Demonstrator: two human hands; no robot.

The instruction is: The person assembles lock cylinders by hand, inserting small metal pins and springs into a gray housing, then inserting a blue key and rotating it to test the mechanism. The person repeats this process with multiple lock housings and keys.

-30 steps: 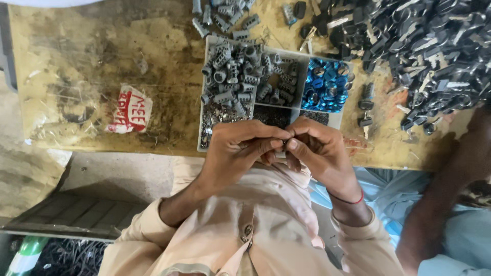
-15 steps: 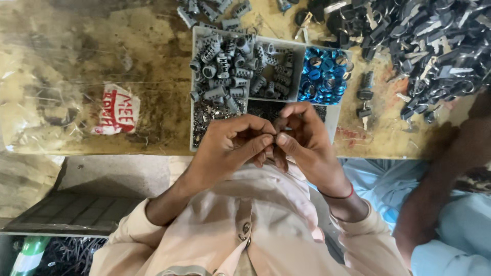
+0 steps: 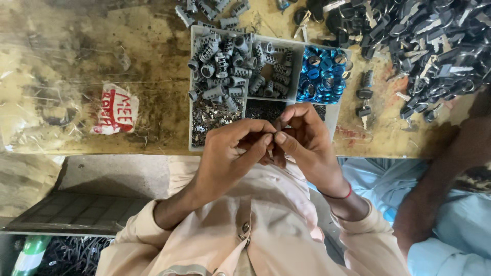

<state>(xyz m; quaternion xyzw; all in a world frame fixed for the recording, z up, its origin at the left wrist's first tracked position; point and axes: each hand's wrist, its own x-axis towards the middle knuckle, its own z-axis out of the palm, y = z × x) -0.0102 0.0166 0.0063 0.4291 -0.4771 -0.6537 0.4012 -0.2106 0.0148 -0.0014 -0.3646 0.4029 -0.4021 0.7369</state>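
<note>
My left hand [image 3: 230,153] and my right hand [image 3: 307,138] meet fingertip to fingertip just in front of a white divided tray [image 3: 192,92]. Between the fingertips of both hands is a small dark metal part [image 3: 276,126], mostly hidden by the fingers. The tray holds grey lock cylinders [image 3: 220,66] in its left compartments, shiny blue rings [image 3: 322,76] at its right, and tiny metal bits [image 3: 209,117] in the near left compartment. Both hands hover above the tray's near edge, close to my chest.
A big heap of dark keys [image 3: 424,41] covers the table's far right. A clear plastic bag with a red and white label [image 3: 115,110] lies at left. Another person's arm [image 3: 450,174] rests at the right edge. Loose cylinders [image 3: 204,10] lie beyond the tray.
The view has shifted slightly; my hands stay together over the tray's near edge, the fingers working on the small part with little overall movement.
</note>
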